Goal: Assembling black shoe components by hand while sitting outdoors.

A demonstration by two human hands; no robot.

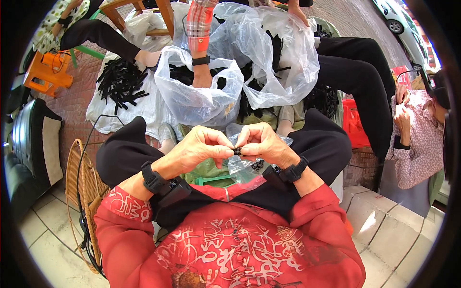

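Above my lap, my left hand (207, 146) and my right hand (262, 144) meet fingertip to fingertip. Both pinch a small black piece (237, 151) between thumb and forefinger; its exact kind is too small to make out, and the fingers cover most of it. Just below and behind my hands, a clear plastic bag (246, 169) lies on my lap with small dark parts (258, 165) in it. Under that shows some green material (211, 169). Each of my wrists wears a black strap with a box-shaped device.
Ahead stands a big translucent bag (194, 108) of black strips, with a co-worker's hand (202, 78) reaching in. A heap of black strips (122, 84) lies on white sheeting to the left. Around are a wicker chair (86, 177), an orange stool (48, 72) and other seated people.
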